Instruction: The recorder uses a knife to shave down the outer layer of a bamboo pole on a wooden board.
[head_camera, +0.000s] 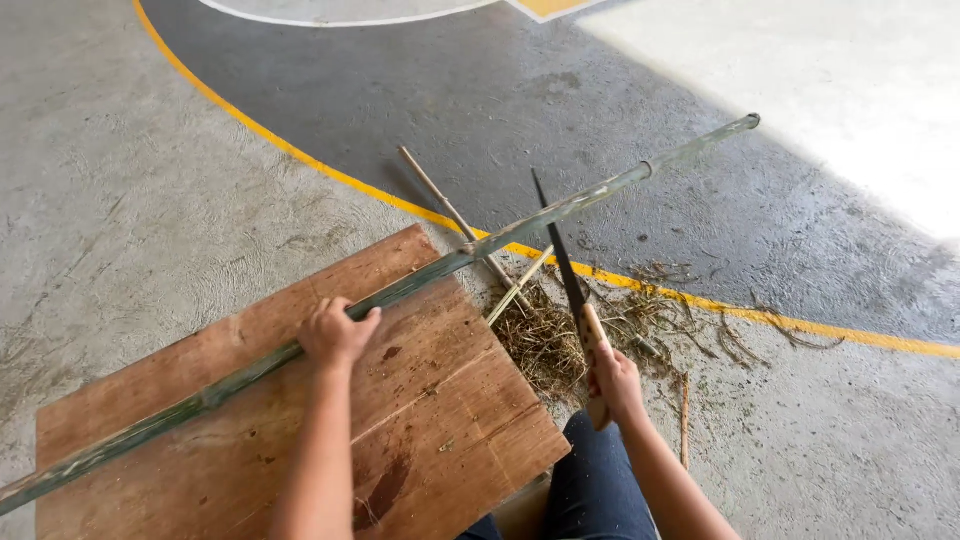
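— Crowding the blade (556, 240), what sits there?
— Loose sticks (452, 213) and shavings (560, 335) at two o'clock of the board (430, 420); open concrete (130, 200) spreads at ten.
— Hands?
— Left hand (335, 333) wraps the bamboo pole (420, 280) lying across the board; right hand (615, 385) is clenched around the knife handle. The pole's near end runs off-frame at eight.

Wooden board (440, 420) — shavings (545, 340), yellow line (300, 155)
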